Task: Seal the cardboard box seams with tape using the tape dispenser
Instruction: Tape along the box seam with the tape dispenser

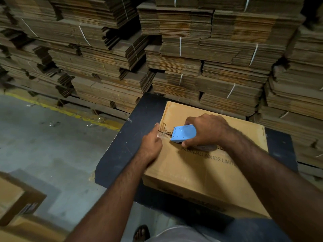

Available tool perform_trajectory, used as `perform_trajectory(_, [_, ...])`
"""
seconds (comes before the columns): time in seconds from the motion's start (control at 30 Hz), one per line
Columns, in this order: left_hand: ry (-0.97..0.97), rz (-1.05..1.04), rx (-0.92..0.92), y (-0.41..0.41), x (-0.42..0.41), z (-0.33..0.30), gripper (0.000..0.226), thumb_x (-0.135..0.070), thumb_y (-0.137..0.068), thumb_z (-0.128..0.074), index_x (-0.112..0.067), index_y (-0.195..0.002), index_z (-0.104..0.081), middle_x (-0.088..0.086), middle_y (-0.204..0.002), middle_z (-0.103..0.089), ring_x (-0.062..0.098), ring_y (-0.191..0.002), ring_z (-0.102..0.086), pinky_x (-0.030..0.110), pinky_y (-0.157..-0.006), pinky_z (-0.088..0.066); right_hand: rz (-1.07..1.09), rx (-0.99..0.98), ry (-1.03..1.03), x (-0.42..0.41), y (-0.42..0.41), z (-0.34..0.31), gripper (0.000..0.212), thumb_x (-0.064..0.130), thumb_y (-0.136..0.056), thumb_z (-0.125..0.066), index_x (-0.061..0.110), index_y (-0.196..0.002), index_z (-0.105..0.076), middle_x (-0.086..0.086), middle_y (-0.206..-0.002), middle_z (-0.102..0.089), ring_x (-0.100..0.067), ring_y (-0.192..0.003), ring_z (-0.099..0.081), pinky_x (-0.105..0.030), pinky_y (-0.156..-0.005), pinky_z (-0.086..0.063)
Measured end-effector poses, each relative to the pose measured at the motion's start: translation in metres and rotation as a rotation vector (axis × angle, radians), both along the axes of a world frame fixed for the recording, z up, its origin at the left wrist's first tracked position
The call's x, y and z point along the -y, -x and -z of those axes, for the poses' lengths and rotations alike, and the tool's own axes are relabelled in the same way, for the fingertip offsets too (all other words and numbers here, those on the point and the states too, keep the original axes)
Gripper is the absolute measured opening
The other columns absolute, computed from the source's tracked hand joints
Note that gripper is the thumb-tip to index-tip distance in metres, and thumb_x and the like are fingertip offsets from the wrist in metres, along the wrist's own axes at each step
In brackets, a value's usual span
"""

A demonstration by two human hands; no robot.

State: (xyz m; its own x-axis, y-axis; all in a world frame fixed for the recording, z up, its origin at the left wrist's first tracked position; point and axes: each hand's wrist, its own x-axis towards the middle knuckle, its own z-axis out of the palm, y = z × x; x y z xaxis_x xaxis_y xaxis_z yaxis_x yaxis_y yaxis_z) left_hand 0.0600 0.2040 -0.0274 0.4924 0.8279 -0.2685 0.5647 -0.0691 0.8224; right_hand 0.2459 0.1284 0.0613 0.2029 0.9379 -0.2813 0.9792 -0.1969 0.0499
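A brown cardboard box [195, 168] with printed black lettering lies on a dark table [122, 151]. My right hand [206, 130] grips a light blue tape dispenser [182, 134], whose front end rests on the box's top seam near the left edge. My left hand [152, 144] lies flat against the box's left edge just beside the dispenser, fingers pointing at the torn seam end [163, 132]. The tape roll itself is hidden under my right hand.
Tall stacks of flattened, strapped cardboard [174, 49] stand right behind the table. Grey concrete floor [43, 145] with a yellow line lies to the left. Other cardboard boxes [15, 203] sit at the lower left. A sandalled foot [141, 233] shows below the table.
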Motion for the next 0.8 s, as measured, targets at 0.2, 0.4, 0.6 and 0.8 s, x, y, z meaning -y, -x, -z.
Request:
perform_trajectory(0.2, [-0.083, 0.137, -0.233, 0.013, -0.002, 0.012, 0.053, -0.045, -0.105, -0.035, -0.02, -0.151, -0.028, 0.009, -0.145, -0.052, 0.028, -0.126, -0.054, 0.051, -0.102, -0.048, -0.001, -0.001, -0.008, 0.0, 0.005, 0.002, 0.081, 0.081, -0.066, -0.062, 0.049, -0.134, -0.033, 0.006, -0.115, -0.063, -0.018, -0.094, -0.056, -0.032, -0.067, -0.042])
perform_trajectory(0.4, [-0.68, 0.386, -0.248, 0.019, 0.018, 0.01, 0.082, -0.052, -0.1, -0.037, -0.009, -0.159, 0.002, 0.008, -0.168, 0.001, 0.019, -0.154, 0.004, 0.038, -0.125, -0.002, 0.008, 0.04, -0.014, 0.002, 0.007, -0.002, 0.077, 0.08, -0.065, -0.062, 0.046, -0.131, -0.041, 0.007, -0.109, -0.063, -0.018, -0.091, -0.056, -0.031, -0.063, -0.039])
perform_trajectory(0.6, [-0.73, 0.521, -0.455, 0.02, 0.013, 0.017, 0.113, -0.089, -0.082, -0.012, -0.007, -0.158, 0.005, 0.008, -0.168, 0.008, 0.02, -0.154, 0.01, 0.049, -0.125, -0.004, 0.004, 0.06, -0.018, -0.001, 0.012, -0.001, 0.073, 0.08, -0.067, -0.061, 0.045, -0.13, -0.044, 0.009, -0.106, -0.065, -0.016, -0.085, -0.052, -0.03, -0.06, -0.036])
perform_trajectory(0.8, [-0.788, 0.566, -0.547, 0.026, -0.009, 0.016, 0.116, -0.092, -0.078, -0.002, -0.008, -0.159, 0.003, 0.007, -0.168, 0.007, 0.019, -0.154, 0.01, 0.05, -0.124, -0.003, 0.031, 0.06, -0.015, -0.012, 0.025, 0.004, 0.075, 0.077, -0.071, -0.062, 0.042, -0.135, -0.044, 0.005, -0.112, -0.064, -0.017, -0.089, -0.052, -0.032, -0.066, -0.04])
